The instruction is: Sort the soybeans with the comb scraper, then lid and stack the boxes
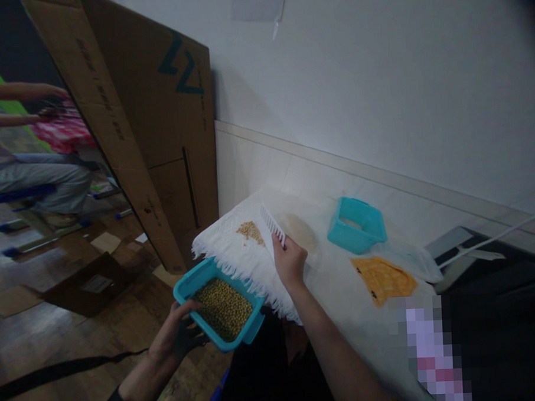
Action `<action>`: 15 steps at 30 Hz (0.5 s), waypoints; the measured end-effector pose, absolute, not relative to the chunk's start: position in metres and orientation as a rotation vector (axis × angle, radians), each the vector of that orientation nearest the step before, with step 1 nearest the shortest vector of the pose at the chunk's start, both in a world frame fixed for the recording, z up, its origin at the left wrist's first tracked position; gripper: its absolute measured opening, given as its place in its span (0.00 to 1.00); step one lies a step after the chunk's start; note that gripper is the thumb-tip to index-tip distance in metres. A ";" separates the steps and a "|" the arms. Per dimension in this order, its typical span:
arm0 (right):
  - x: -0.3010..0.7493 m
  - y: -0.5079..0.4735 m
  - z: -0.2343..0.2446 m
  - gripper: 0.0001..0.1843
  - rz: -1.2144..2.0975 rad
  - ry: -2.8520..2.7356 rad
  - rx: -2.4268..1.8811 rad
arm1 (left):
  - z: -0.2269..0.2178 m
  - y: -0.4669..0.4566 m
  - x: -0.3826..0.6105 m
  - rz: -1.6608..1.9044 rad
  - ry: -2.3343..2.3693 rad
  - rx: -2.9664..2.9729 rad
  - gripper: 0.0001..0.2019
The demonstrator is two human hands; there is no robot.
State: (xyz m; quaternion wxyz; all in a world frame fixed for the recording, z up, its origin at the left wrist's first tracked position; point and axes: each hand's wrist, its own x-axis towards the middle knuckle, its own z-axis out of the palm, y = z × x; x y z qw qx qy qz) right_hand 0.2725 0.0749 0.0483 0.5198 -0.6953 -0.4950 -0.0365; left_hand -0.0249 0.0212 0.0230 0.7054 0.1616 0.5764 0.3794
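My left hand is closed on the near-left rim of a turquoise plastic basket, held below the table's edge. Yellowish beans, which look like soybeans, cover its bottom. Over the table, my right hand grips a white comb-like tool with a row of teeth or slots. Just left of this tool, a small pile of beans lies on a fringed white cloth. To its right is a pale round patch or pile whose kind I cannot make out.
A second turquoise basket stands on the table by the wall. Near it lie a yellow cloth piece and clear plastic. A tall cardboard box rises at left; beyond it a seated person's hands work over red-and-white checked cloth.
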 end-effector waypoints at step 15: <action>0.270 0.085 0.043 0.29 -0.123 -1.064 -1.720 | 0.003 0.023 -0.030 0.841 1.253 0.373 0.32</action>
